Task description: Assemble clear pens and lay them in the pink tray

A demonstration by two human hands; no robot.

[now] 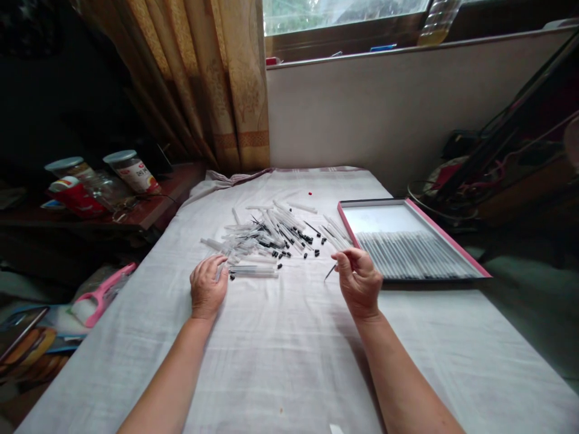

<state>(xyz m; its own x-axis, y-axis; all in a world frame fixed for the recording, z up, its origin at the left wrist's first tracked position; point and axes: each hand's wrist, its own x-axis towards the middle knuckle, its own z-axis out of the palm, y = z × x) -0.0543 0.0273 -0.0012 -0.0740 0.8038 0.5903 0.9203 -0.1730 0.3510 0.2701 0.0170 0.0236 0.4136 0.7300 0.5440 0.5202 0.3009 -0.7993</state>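
My left hand (207, 286) rests palm down on the white cloth (280, 349), its fingers curled over a clear pen tube at the near edge of a heap of pen parts (271, 238). The heap holds several clear tubes, thin refills and small black caps. My right hand (359, 280) is raised a little above the cloth, fingers pinched on a thin dark refill (330, 272) that points down and left. A flat pink-edged box (456, 250) lies to the right of that hand, with several assembled clear pens (407, 256) laid side by side in it.
A low wooden shelf (154, 208) at the left carries jars (131, 170) and a red packet. A pink-handled tool (102, 295) lies on the floor at the left. A curtain (217, 78) hangs at the back. A dark frame with cables (511, 157) stands at the right.
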